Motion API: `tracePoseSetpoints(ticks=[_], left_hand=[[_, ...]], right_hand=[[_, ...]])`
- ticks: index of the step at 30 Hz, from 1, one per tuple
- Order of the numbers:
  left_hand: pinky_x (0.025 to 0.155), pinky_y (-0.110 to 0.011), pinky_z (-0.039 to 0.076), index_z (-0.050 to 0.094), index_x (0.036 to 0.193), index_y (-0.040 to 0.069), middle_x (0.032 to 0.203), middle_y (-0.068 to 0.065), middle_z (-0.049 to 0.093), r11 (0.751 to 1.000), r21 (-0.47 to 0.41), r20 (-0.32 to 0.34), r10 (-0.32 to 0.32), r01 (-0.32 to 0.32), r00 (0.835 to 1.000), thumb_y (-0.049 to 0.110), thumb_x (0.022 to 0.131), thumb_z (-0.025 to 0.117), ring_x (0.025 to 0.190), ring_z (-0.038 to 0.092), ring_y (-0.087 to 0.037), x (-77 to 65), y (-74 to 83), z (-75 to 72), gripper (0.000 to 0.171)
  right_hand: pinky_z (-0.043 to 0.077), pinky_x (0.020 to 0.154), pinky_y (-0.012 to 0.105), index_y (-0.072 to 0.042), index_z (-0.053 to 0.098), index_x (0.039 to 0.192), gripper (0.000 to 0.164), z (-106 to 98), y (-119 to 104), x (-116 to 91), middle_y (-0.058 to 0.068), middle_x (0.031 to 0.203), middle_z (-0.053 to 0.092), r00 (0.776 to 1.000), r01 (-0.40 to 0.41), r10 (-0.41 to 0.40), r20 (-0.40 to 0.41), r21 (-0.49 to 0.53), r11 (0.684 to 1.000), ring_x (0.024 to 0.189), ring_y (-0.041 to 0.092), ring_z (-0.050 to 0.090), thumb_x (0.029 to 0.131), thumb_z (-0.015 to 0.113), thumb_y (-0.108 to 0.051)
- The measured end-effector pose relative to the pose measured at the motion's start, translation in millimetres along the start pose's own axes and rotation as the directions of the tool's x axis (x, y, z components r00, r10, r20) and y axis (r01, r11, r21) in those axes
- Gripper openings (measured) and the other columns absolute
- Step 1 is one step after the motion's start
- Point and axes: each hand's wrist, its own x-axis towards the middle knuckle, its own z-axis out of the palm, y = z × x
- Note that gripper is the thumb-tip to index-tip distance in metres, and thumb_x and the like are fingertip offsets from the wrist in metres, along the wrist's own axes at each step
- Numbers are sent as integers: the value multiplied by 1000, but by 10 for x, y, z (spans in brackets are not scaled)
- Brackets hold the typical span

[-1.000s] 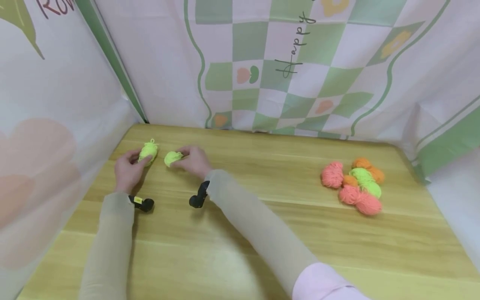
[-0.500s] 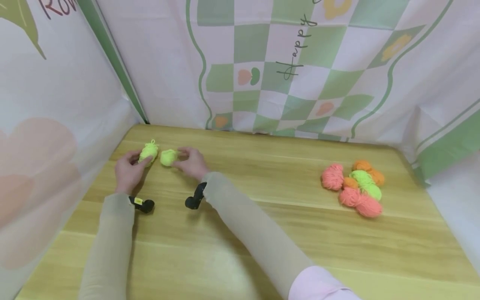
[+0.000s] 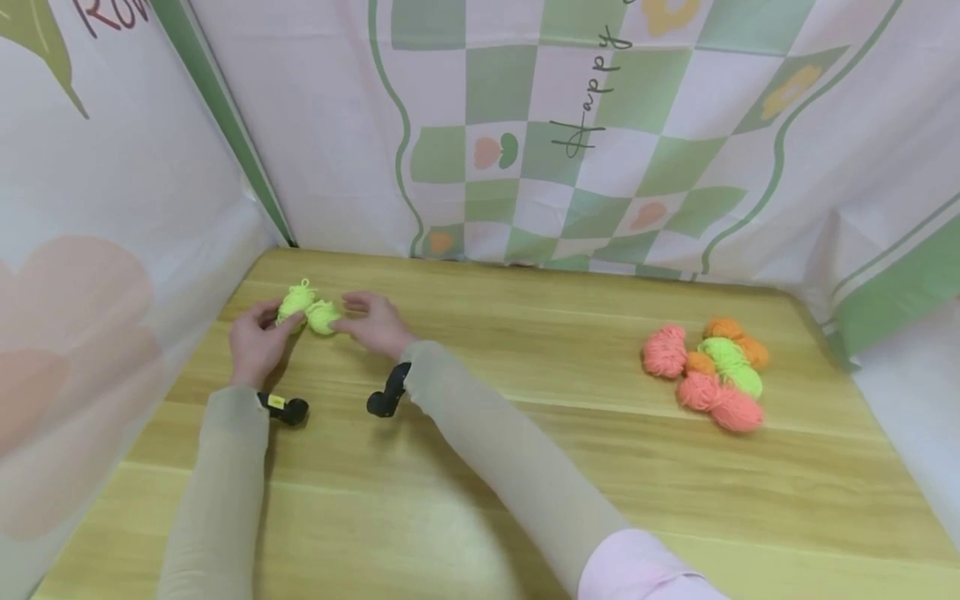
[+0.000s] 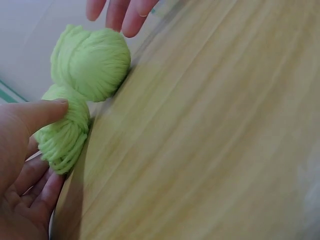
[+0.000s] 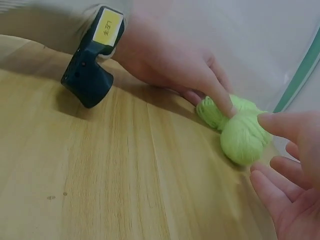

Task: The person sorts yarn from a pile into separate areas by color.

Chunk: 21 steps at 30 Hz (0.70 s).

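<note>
Two small yellow-green yarn balls lie against each other at the far left of the table in the head view. My left hand (image 3: 255, 343) grips the left yarn ball (image 3: 296, 300), its thumb on top and its fingers at the far side. The right yarn ball (image 3: 322, 318) rests on the wood, touching the held one. Just to its right is my right hand (image 3: 377, 325), thumb and fingers spread. In the left wrist view, a gap shows between that rounder yarn ball (image 4: 95, 65) and the right fingertips (image 4: 131, 25).
At the table's right lies a cluster of coral yarn balls (image 3: 737, 408), orange yarn balls (image 3: 724, 327) and a yellow-green yarn ball (image 3: 727, 358). A fabric wall (image 3: 330, 167) closes off the table's back edge. Each wrist carries a black camera (image 5: 90, 75).
My right hand has moved left with the second yellow-green yarn ball, bringing it against the first, and its fingers have come off it. The left hand has stayed in place.
</note>
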Motion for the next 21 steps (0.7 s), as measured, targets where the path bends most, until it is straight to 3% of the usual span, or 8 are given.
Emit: tracePoseSetpoints(ticks=[7,14,21], left_hand=[[104,-40,47,56,142,1,138,-21,59,1000,-11,6,-8,8,1000,31,97,73,122,56,-31,-18,35,-1,57],[106,-42,46,55,143,2,139,-20,58,1000,3,17,-18,18,1000,33,97,72,124,55,-31,4,-1,-11,58],[106,-43,45,55,143,1,139,-21,58,1000,3,19,-21,21,1000,32,96,73,125,54,-32,3,6,-3,58]], right_hand=[[53,94,29,-9,53,147,63,-18,-77,-4,5,144,58,998,56,-56,9,-31,998,126,20,58,92,79,-27],[55,87,24,-5,54,145,63,-102,-159,-43,7,143,58,993,119,-119,21,-9,993,116,19,63,91,80,-23],[54,88,25,-7,56,144,61,-254,-175,-136,6,141,59,988,149,-148,30,-5,989,119,21,62,91,81,-25]])
